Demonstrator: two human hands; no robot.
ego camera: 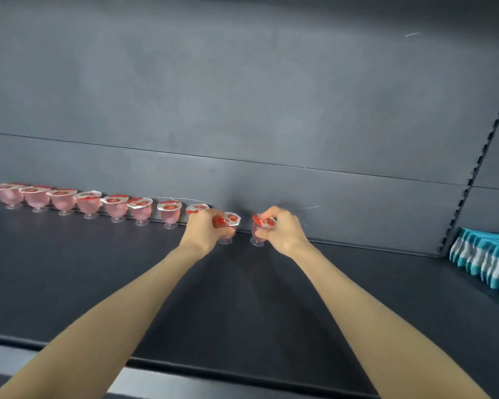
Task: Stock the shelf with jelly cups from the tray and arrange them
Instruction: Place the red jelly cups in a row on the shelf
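The left hand (203, 230) has its fingers curled round the left-hand cup (229, 226), clamped on the bowl just under the lid. The right hand (281, 230) pinches the right-hand cup (259, 230), with fingertips over the lid rim and thumb against the bowl. Both cups are at the back of the shelf, upright, with a small gap between the two sets of fingertips. Their feet sit at board level, though I cannot tell whether they touch it.

Each cup is a clear plastic goblet with a small round foot, filled with pink jelly and sealed by a flat foil lid printed red and white. Outward from the left fingers, a row of cups (88, 204) of the same kind stands upright along the grey back panel (242, 96). The nearest one is partly hidden behind the knuckles.

The shelf (69, 269) is a smooth, matt dark board. Open surface runs from both wrists down to the raised front lip (213, 370). Well beyond the right fingers stand a slotted upright (484, 159) and teal-and-white packets (484, 264).
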